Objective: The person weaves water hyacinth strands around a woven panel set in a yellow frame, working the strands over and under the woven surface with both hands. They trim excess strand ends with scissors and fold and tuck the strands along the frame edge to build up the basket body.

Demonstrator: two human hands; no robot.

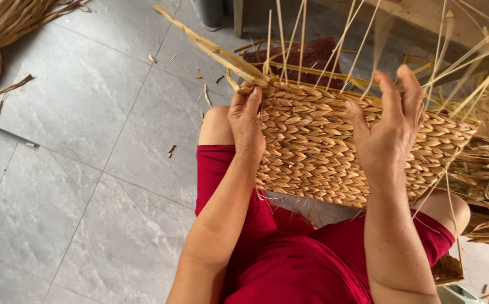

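I see the half-woven straw basket [334,146] resting on my knees above the grey tile floor [87,169], loose stakes sticking up from its rim. My left hand [246,121] pinches a twisted strand [216,50] at the near corner, fingers closed. My right hand [388,132] lies against the wall, fingers spread open.

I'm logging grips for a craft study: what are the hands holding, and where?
Both hold the woven basket: left hand pinches its top-left rim, right hand rests on its upper side.
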